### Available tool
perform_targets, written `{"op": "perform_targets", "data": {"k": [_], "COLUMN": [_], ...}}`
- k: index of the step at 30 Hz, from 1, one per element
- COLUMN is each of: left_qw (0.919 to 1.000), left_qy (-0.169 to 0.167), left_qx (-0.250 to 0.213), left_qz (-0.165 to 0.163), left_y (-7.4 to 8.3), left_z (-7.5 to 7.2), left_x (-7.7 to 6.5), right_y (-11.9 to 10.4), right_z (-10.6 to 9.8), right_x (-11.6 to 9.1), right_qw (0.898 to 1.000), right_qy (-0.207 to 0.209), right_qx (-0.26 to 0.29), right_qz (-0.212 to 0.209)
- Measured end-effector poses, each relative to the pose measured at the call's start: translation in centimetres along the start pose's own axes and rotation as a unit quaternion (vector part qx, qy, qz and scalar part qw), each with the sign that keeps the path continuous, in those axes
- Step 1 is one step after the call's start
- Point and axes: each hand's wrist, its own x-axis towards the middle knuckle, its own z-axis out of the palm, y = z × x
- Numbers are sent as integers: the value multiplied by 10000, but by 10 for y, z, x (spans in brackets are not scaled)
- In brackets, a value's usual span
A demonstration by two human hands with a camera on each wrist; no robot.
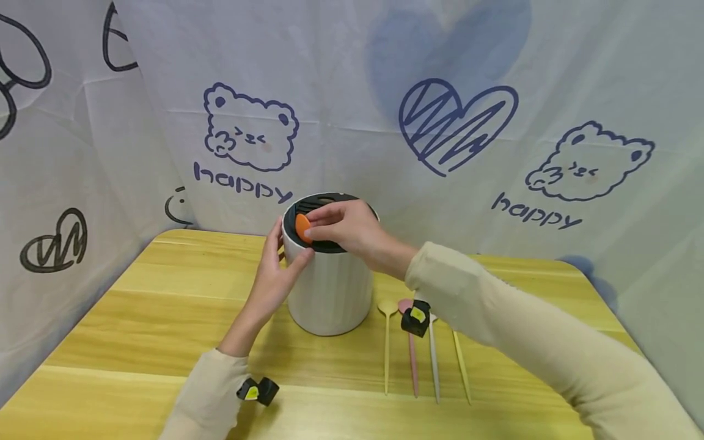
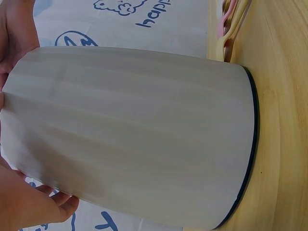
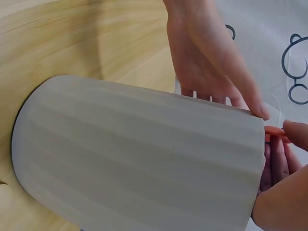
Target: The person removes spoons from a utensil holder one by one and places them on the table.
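Note:
A white ribbed utensil holder (image 1: 330,293) with a black slotted top stands upright on the table. My left hand (image 1: 275,272) holds its left side near the rim, thumb in front and fingers round the side. At the top, my right hand (image 1: 357,229) pinches an orange spoon (image 1: 303,227) by its oval head, between thumb and fingers. The spoon's handle is hidden by the holder. In the right wrist view, the orange spoon (image 3: 274,130) shows just past the holder's rim, close to the left thumb.
Right of the holder, a yellow spoon (image 1: 387,308), a pink spoon (image 1: 413,360), a white spoon (image 1: 434,354) and a yellow handle (image 1: 462,370) lie side by side on the wooden table (image 1: 137,342). A printed white cloth (image 1: 341,79) hangs behind the table.

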Motion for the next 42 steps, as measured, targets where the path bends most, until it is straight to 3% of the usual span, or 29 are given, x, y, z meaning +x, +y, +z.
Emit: {"op": "perform_targets", "data": {"k": [11, 17, 42], "left_qw": [10000, 9999, 10000], "left_qy": [20, 16, 28], "left_qx": [90, 81, 76], "left_qz": [-21, -71, -6], "left_y": [-3, -3, -3], "left_z": [0, -1, 2], "left_x": [1, 1, 3], "right_y": [7, 6, 8], "right_z": [1, 0, -12], "right_x": [1, 3, -1], "right_qw": [9995, 9992, 9984], "right_qy": [211, 173, 214], "right_qx": [-70, -281, -269], "right_qz": [-220, -236, -456]}}
